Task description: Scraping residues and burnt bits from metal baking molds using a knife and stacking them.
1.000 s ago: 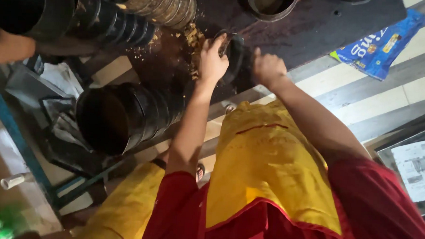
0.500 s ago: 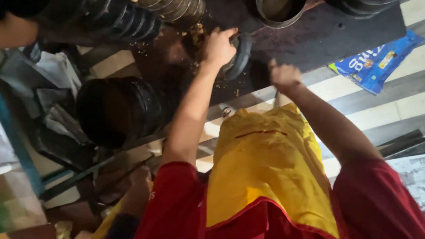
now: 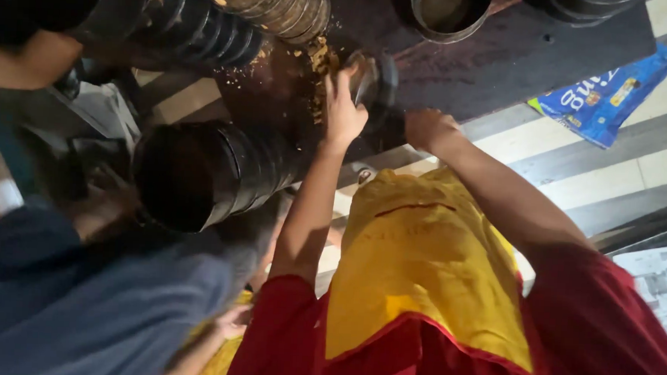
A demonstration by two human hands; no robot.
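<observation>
Round dark metal tin (image 3: 373, 83), held upright on dark surface (image 3: 504, 60): gripped by left hand (image 3: 343, 113) fingers; right hand (image 3: 426, 129) fingers' state cannot be told

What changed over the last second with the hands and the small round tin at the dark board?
The left hand kept hold of the small round tin and tipped it up on edge. The right hand, on the tin a second ago, came off it and now rests closed beside it. A person in a grey-blue sleeve came in at lower left. The stacked dark tins and crumbs stayed put.
</observation>
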